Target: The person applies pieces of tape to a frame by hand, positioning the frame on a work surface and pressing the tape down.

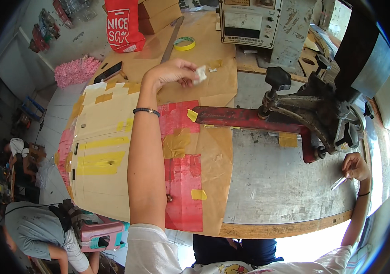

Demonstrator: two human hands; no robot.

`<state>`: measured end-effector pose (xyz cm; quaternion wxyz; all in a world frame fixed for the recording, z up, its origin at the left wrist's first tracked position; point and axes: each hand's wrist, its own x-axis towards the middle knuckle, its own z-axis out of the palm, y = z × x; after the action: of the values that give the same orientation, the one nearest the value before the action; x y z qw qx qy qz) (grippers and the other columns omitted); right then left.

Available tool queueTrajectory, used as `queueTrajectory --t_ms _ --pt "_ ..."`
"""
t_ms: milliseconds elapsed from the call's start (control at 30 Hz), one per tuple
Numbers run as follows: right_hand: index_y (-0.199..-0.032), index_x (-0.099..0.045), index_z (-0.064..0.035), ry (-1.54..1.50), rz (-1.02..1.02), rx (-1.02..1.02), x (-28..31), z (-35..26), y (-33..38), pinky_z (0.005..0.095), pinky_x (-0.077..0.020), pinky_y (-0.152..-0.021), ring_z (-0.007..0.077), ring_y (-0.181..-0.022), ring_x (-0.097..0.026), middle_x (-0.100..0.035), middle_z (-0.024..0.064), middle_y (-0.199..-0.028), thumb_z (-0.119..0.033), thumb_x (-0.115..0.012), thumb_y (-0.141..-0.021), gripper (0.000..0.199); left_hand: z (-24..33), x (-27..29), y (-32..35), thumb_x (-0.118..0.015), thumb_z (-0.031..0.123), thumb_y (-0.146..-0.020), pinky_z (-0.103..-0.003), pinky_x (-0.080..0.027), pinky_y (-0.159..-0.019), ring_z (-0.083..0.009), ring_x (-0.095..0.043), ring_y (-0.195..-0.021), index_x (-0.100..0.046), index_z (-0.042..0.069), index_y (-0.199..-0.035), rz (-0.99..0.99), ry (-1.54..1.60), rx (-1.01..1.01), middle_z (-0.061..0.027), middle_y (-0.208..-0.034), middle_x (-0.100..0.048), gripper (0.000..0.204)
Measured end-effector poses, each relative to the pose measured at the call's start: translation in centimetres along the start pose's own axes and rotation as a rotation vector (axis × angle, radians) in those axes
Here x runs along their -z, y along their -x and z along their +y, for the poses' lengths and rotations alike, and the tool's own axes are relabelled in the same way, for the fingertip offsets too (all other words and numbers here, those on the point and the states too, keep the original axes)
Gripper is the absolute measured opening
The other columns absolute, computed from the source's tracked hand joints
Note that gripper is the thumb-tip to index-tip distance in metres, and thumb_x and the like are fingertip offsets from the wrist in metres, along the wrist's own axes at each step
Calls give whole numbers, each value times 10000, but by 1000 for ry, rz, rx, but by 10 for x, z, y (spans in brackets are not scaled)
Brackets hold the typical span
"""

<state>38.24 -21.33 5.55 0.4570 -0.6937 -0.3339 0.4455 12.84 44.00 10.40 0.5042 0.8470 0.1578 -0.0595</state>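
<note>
Left hand (pixel 172 72), far out at twelve o'clock, pinches a small white piece (pixel 201 74) (keep it level); right hand (pixel 354 166) at three o'clock grips a thin metal strip (pixel 339 183)

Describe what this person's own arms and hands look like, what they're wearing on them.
Both forearms are bare, with no gloves. The left hand has a thin dark bracelet around its wrist. The right hand has a thin dark band on its wrist too. Short white sleeves cover the upper arms near the shoulders. No rings or watch can be made out.
</note>
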Motion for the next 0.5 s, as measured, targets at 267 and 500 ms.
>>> queueTrajectory --t_ms 267,500 --pt "-889 -640 -6 31 97 -2 -8 -10 -6 221 -394 -381 97 -445 -579 -709 128 -662 -199 -894 -770 340 11 -2 -11 -611 177 -1001 -279 -542 -743 -133 -676 -843 -673 38 -1078 239 396 -385 -51 -906 -692 170" --pt "-776 -594 -4 -14 123 61 -11 -9 -10 239 -380 -327 125 -389 -557 -674 131 -603 -180 -895 -776 349 6 7 -13 -563 219 -997 -298 -508 -672 -136 -626 -748 -637 62 -1008 -310 813 -457 -25 -798 -623 173"
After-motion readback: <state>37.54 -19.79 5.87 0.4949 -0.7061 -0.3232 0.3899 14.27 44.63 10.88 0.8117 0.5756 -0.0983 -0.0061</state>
